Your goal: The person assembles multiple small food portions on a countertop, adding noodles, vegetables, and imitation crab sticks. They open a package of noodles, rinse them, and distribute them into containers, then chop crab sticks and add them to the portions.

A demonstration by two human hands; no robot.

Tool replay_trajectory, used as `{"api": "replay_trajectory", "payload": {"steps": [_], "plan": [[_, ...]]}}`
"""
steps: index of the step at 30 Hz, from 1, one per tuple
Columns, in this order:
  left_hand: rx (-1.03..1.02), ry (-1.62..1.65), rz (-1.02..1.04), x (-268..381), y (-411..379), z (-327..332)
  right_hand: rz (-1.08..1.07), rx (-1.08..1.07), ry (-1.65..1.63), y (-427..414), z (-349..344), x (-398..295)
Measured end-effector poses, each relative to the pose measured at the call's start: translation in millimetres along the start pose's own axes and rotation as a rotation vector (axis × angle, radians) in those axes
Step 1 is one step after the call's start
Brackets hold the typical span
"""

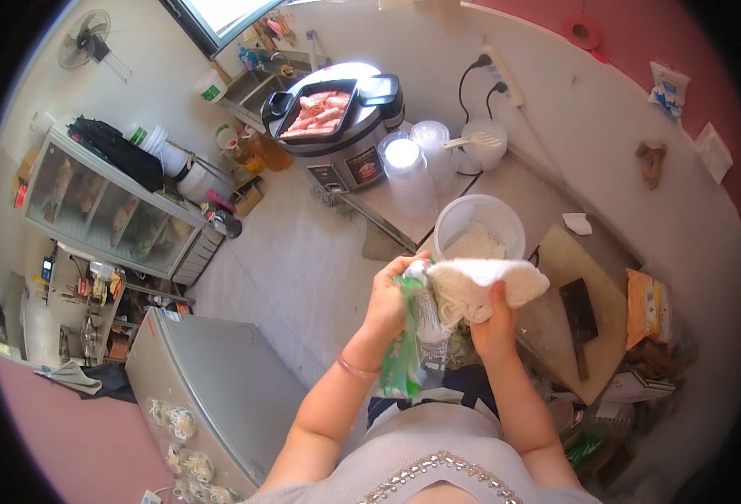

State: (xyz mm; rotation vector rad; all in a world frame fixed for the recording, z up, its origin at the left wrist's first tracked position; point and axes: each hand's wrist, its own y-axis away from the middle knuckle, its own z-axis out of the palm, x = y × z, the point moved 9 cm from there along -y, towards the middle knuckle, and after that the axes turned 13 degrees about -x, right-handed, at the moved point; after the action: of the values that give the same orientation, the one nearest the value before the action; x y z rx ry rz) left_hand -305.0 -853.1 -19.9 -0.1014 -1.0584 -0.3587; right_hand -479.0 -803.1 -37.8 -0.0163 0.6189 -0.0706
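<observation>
My left hand (388, 299) grips a green and clear plastic packet (411, 340), which hangs down in front of my body. A pale block of noodles (462, 296) spans from the packet's mouth to my right hand (498, 327), whose thumb presses on its near side. Loose strands droop from the block. Just beyond it stands a white plastic tub (514, 230) with more noodles (479, 240) in the bottom; the raised block hides part of its near rim.
Right of the tub, a cleaver (578, 309) lies on a cutting board (553, 258). An orange packet (644, 309) stands beside the board. Clear lidded containers (408, 183) and a large electric cooker (345, 157), topped by a tray of meat rolls (320, 113), stand further back. A grey cabinet (219, 365) is at left.
</observation>
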Motion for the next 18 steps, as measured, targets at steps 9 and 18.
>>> {"api": "replay_trajectory", "payload": {"steps": [9,18], "plan": [[0.227,0.169,-0.064,-22.8,-6.1,-25.5,0.118,0.055,-0.263,-7.4,-13.1,17.6],[0.143,0.636,-0.142,-42.8,-5.1,-13.9,0.097,0.003,-0.338,-33.1,-15.4,5.9]]}}
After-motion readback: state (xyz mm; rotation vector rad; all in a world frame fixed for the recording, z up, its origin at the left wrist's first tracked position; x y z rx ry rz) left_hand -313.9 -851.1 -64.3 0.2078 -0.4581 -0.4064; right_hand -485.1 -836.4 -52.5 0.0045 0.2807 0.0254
